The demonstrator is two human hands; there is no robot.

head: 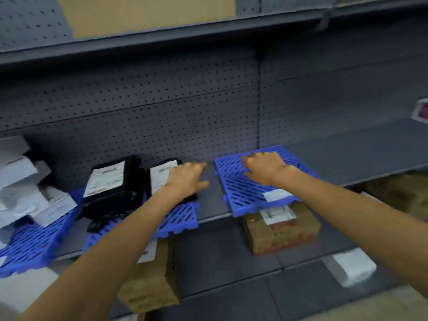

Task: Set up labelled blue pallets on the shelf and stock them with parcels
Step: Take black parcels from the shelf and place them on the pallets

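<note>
Blue pallet (254, 181) under flat, open right hand (266, 166), left hand (187, 179) open beside black parcels (120, 181)

Both bare arms reach forward, left hand (187, 178) and right hand (266, 166) palm-down with fingers loosely spread.

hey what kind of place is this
Probably a parcel stockroom or pickup depot: grey shelving with a pegboard back, blue slatted pallets on the shelf, and labelled black parcels stacked on them.
</note>
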